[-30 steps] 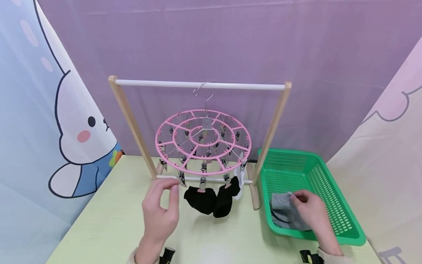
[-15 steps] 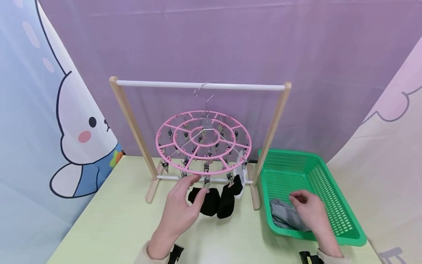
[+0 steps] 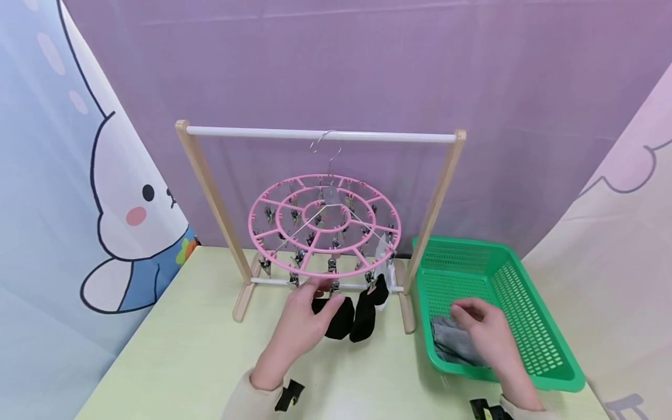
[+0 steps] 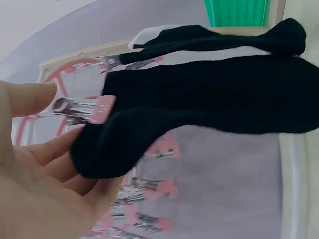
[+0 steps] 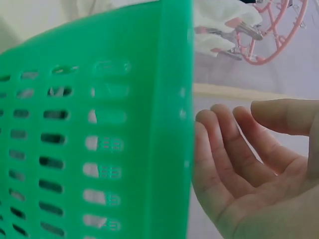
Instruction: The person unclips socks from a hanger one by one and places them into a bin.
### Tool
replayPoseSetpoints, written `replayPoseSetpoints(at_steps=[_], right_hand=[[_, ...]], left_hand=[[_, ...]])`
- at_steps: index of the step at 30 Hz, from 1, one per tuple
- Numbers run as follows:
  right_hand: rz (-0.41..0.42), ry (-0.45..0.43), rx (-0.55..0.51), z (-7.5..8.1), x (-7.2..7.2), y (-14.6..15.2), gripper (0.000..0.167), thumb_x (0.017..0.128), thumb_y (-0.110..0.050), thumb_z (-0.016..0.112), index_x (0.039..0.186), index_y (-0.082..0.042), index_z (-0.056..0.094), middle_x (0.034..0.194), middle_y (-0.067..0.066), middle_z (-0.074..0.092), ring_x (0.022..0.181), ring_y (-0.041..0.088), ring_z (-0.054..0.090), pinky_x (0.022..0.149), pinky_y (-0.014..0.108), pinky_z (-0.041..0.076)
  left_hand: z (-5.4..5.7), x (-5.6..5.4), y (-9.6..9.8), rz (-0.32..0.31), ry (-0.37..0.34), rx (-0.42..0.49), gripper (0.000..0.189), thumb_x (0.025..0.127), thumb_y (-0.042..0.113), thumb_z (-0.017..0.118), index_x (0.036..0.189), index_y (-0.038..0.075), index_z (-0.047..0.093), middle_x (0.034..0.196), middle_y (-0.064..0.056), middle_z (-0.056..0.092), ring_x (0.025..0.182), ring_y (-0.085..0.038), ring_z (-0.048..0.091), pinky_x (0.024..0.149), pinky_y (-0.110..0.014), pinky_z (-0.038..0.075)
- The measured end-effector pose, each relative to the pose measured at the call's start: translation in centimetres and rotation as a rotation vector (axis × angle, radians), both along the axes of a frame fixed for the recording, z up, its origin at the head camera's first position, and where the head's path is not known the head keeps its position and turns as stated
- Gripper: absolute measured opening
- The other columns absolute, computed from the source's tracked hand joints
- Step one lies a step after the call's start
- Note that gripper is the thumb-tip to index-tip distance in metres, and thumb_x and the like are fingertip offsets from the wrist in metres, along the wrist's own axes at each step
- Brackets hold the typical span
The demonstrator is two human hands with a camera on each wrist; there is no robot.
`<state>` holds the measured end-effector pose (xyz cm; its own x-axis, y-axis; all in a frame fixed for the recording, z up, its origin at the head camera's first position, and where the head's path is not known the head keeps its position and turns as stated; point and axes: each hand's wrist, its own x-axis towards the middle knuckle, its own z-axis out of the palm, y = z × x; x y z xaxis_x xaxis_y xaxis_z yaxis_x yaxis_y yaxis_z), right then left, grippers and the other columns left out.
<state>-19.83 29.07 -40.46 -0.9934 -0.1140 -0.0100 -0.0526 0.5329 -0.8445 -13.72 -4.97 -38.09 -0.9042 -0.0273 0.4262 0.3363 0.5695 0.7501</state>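
A black sock [image 3: 341, 322] hangs from a clip [image 4: 84, 108] at the front of the pink round clip hanger [image 3: 324, 275]. Beside it hangs a second black sock [image 3: 363, 318]. My left hand [image 3: 300, 326] is at the first sock's left end; in the left wrist view its fingers lie behind the sock and its thumb stands apart from the clip. Whether the fingers touch the cloth I cannot tell. My right hand [image 3: 488, 335], fingers loosely bent and holding nothing, is over the green basket [image 3: 556, 350]. Grey cloth [image 3: 454, 341] lies in the basket, partly hidden by that hand.
The hanger hooks over the white bar [image 3: 388, 136] of a wooden-legged rack standing on the pale table [image 3: 173, 332]. Several unused metal clips dangle from the rings. A white item [image 3: 389, 291] hangs behind the black socks. A purple cloth [image 3: 336, 64] forms the backdrop.
My left hand has moved right to the black sock and its clip. My right hand has let go of the grey cloth, which dropped back into the basket. The hanger has turned slightly.
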Motion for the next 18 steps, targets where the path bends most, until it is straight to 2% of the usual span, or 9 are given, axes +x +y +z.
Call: replayPoseSetpoints(at_steps=[5,8,11,15,18], right_hand=[[-0.002,0.071,-0.015,0.1,0.2,-0.9,0.03,0.103,-0.027,0.062,0.12,-0.003,0.069,0.107,0.011,0.072,0.089,0.011,0.068,0.078,0.029,0.057],[0.003,0.099,-0.023,0.4,0.4,-1.3,0.028,0.103,-0.027,0.063,0.118,-0.005,0.07,0.105,0.009,0.073,0.09,0.014,0.069,0.076,0.028,0.056],[0.012,0.102,-0.054,0.7,0.6,-1.7,0.028,0.103,-0.028,0.063,0.118,-0.005,0.07,0.107,0.011,0.072,0.092,0.018,0.07,0.079,0.031,0.058],[0.023,0.119,-0.097,1.0,0.9,-2.2,0.029,0.102,-0.028,0.064,0.119,-0.005,0.07,0.108,0.012,0.072,0.09,0.014,0.07,0.079,0.034,0.059],[0.031,0.148,-0.131,1.2,1.1,-2.7,0.028,0.101,-0.026,0.065,0.118,-0.005,0.07,0.108,0.013,0.072,0.087,0.009,0.069,0.078,0.03,0.058]], left_hand=[[-0.4,-0.4,0.1,-0.009,-0.072,0.074,0.028,0.098,0.03,0.069,0.119,0.011,0.068,0.101,0.0,0.068,0.097,-0.02,0.064,0.088,-0.045,0.052],[-0.6,-0.5,0.1,-0.01,-0.081,0.092,0.019,0.099,0.026,0.068,0.112,0.012,0.069,0.095,0.004,0.067,0.091,-0.016,0.062,0.083,-0.04,0.051],[-0.6,-0.6,0.2,-0.013,-0.074,0.113,0.013,0.1,0.024,0.067,0.106,0.013,0.069,0.089,0.008,0.066,0.085,-0.013,0.062,0.08,-0.036,0.051],[-0.4,-0.5,0.2,-0.025,-0.071,0.154,0.011,0.1,0.021,0.067,0.107,0.014,0.07,0.086,0.009,0.067,0.083,-0.011,0.064,0.079,-0.032,0.051],[-0.3,-0.5,0.2,-0.034,-0.078,0.185,0.012,0.1,0.02,0.067,0.109,0.014,0.07,0.086,0.008,0.067,0.083,-0.011,0.065,0.08,-0.032,0.052]])
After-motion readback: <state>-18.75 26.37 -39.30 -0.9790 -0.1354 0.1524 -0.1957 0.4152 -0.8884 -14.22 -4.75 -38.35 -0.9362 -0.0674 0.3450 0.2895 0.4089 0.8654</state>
